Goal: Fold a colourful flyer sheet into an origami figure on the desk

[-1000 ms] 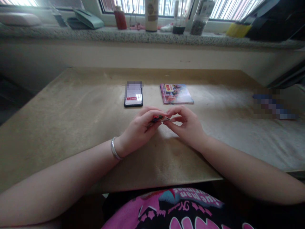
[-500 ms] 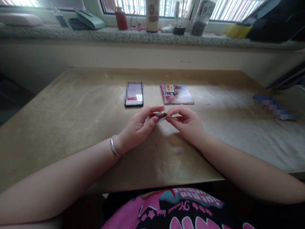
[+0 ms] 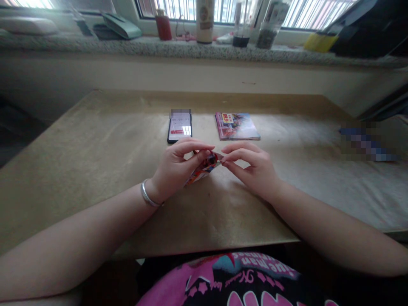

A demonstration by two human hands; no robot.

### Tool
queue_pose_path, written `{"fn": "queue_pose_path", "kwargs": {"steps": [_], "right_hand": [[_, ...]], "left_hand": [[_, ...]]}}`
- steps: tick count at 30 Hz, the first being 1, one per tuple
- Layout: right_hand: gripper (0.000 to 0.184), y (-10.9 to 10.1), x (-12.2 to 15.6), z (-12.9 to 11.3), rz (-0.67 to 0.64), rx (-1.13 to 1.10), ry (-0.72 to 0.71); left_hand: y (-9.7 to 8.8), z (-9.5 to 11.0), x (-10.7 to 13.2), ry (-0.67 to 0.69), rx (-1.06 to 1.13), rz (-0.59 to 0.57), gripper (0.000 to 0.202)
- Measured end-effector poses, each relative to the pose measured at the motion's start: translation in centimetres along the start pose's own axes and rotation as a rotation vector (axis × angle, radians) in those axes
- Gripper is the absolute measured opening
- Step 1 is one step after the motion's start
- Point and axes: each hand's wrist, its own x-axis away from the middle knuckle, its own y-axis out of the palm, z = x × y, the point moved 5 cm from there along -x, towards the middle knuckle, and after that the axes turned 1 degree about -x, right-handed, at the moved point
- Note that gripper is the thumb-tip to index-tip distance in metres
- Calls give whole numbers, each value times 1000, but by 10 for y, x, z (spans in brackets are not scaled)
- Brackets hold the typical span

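Note:
A small glossy printed packet [image 3: 207, 165], red with orange and dark patches, is held just above the table between both hands. My left hand [image 3: 178, 163] pinches it between thumb and fingers and hides part of its left side. At its right end, my right hand [image 3: 255, 163] has thumb and fingertips closed on a pale corner. A silver bangle [image 3: 148, 193] circles the left wrist. Just beyond the left fingers lies a phone [image 3: 180, 125] with its screen lit. Farther right, a stack of thin colourful booklets or packs [image 3: 237, 126] with a yellow label lies flat.
At the table's right side is a blurred blue-and-pink item [image 3: 366, 144]. A stone windowsill [image 3: 178, 50] runs behind the table, bearing a red bottle [image 3: 163, 27], a tall cream bottle [image 3: 204, 21], a yellow object [image 3: 320, 41] and other containers.
My left hand has shifted left and turned, so more of the packet's printed face shows, tilted down to the left. My right hand stays at the packet's right end.

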Motion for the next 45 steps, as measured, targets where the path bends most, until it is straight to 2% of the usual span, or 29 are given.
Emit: {"fn": "queue_pose_path", "kwargs": {"steps": [4, 9, 14, 19, 26, 29, 34, 37, 39, 42, 45], "right_hand": [[8, 2, 1, -6, -6, 21, 2], [9, 1, 3, -12, -16, 148, -21], [12, -2, 2, -15, -3, 205, -30], [10, -2, 2, -13, 9, 197, -20], [11, -2, 3, -9, 21, 185, 3], [9, -2, 3, -7, 52, 152, -9], [6, -6, 3, -3, 133, 132, -42], [7, -7, 2, -4, 123, 114, -103], [7, -8, 1, -5, 107, 100, -149], [7, -8, 0, -8, 94, 91, -184], [7, -7, -1, -11, 91, 99, -185]], "left_hand": [[4, 7, 4, -38, 115, -25, 13], [8, 20, 6, -18, 107, -65, 13], [9, 31, 7, 98, 31, -107, 19], [11, 32, 7, 174, -85, -121, 24], [9, 29, 5, 245, -233, -89, 14], [8, 24, 5, 176, -184, -105, 19], [11, 1, 7, -40, 88, -148, 38], [10, -12, 5, -131, 147, -103, 29], [7, -16, 2, -143, 141, -60, 20], [3, -12, 0, -112, 104, -16, 10], [2, -4, 0, -122, 105, -3, 10]]}}
